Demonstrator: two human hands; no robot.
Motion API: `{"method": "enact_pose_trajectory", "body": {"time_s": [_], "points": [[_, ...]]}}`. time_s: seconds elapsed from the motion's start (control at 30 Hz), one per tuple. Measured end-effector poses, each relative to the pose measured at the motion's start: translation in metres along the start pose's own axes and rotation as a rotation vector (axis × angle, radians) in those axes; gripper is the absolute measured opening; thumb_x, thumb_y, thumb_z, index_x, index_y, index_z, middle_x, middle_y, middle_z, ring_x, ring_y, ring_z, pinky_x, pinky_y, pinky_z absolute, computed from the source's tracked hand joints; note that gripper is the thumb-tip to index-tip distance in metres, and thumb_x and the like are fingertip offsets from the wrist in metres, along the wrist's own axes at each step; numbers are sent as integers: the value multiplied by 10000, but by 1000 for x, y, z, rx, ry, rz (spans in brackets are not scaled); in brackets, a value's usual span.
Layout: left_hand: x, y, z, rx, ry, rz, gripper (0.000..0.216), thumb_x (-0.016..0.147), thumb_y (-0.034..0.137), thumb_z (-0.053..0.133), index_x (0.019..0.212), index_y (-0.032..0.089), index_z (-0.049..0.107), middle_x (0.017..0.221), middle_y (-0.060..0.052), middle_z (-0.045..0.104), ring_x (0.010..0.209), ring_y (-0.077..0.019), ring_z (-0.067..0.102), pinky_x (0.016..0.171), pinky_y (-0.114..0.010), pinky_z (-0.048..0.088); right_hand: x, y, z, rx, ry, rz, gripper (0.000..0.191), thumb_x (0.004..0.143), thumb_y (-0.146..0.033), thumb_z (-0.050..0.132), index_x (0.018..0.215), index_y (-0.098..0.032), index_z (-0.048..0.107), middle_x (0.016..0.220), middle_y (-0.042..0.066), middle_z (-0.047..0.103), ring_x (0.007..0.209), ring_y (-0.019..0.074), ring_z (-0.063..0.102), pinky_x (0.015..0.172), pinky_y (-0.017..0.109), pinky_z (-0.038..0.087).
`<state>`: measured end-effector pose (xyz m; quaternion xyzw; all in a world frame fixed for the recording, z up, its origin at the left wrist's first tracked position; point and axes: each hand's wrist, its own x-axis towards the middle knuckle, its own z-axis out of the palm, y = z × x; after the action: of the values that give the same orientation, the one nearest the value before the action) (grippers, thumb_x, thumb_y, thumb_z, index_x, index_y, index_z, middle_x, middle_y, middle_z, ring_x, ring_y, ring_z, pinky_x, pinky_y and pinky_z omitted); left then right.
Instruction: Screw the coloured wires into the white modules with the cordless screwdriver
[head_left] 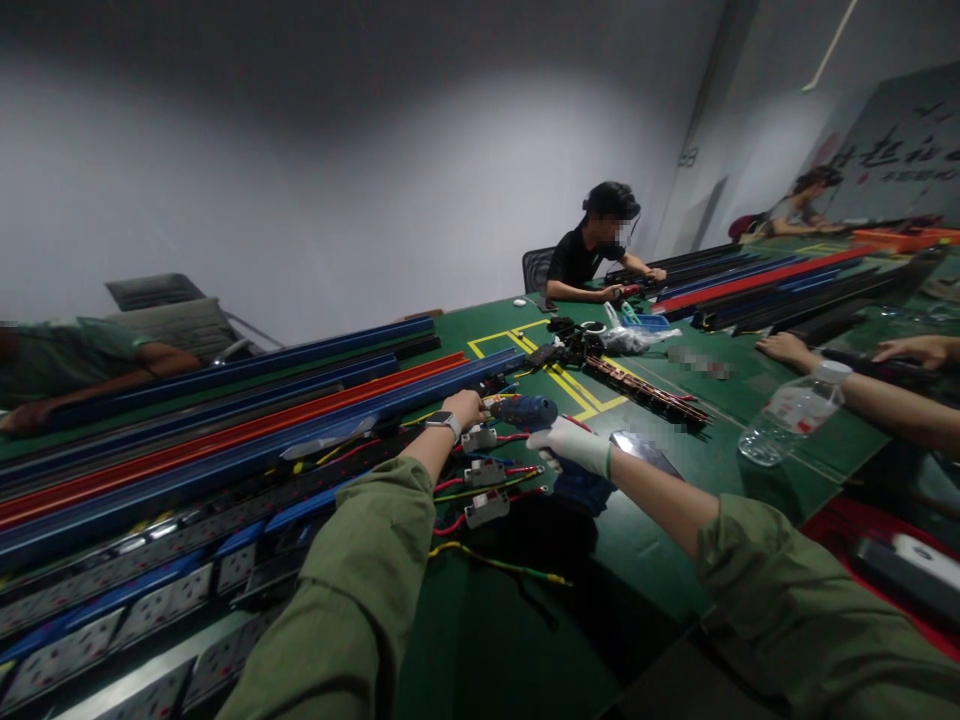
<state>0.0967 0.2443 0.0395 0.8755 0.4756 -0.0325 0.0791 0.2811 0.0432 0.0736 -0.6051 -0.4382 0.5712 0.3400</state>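
My left hand (463, 408), with a watch on the wrist, rests closed at the end of the long blue rail (315, 425), its fingers curled on something I cannot make out. My right hand (568, 445) wears a white glove and grips a blue cordless screwdriver (525, 410), whose tip points left toward my left hand. Just below both hands lie small white breaker modules (486, 472) with red, yellow and blue wires (495, 565) on the green table (675, 520).
Long blue, red and black rails (187, 450) run along the left, with socket strips (112, 610) in front. A phone (645, 452) and a plastic bottle (787, 415) lie to the right. Other people sit at the left, far end and right; someone's forearms (862, 385) reach in.
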Motion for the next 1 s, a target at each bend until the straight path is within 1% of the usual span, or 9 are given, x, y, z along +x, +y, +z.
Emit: {"method": "enact_pose_trajectory", "body": {"time_s": [0.1, 0.27, 0.47, 0.6, 0.77, 1.0], "points": [[1, -1, 0, 1, -2, 4, 347, 851, 516, 680, 1107, 316, 799, 1133, -91, 763, 1015, -250, 721, 844, -282, 534, 0, 0, 0, 9, -15, -9, 257, 739, -290, 703, 668, -213, 468, 499, -68, 489, 369, 84, 428, 370, 221, 360], [-1, 0, 1, 4, 7, 6, 357, 854, 511, 678, 1126, 311, 794, 1124, -97, 764, 1016, -250, 721, 843, -281, 533, 2, 2, -1, 10, 0, -12, 266, 742, -265, 694, 644, -212, 452, 485, -61, 483, 366, 86, 435, 364, 219, 340], [-1, 1, 1, 11, 12, 4, 311, 854, 485, 680, 1081, 315, 807, 1117, -89, 767, 1004, -247, 723, 831, -283, 534, 1, 2, -1, 9, -3, -35, 241, 757, -248, 675, 640, -206, 469, 489, -51, 496, 364, 90, 446, 364, 225, 347], [-2, 1, 0, 8, 15, 4, 328, 853, 485, 681, 1108, 319, 800, 1122, -83, 768, 1019, -249, 720, 835, -282, 532, 0, 1, -1, 5, 5, -12, 266, 751, -248, 687, 635, -213, 450, 485, -51, 492, 363, 92, 436, 365, 232, 354], [-3, 1, -1, 2, 10, 4, 349, 858, 535, 665, 1081, 309, 810, 1094, -89, 773, 1008, -244, 722, 831, -272, 530, 0, 0, -1, 27, 5, 10, 261, 751, -254, 694, 664, -215, 452, 495, -57, 488, 375, 89, 432, 369, 225, 341], [0, 0, 1, 7, 11, -4, 331, 849, 488, 685, 1104, 311, 801, 1104, -90, 769, 996, -244, 722, 828, -276, 526, 1, -1, -1, 17, -8, 1, 245, 744, -238, 680, 661, -212, 451, 497, -57, 486, 374, 89, 428, 368, 226, 337]]}}
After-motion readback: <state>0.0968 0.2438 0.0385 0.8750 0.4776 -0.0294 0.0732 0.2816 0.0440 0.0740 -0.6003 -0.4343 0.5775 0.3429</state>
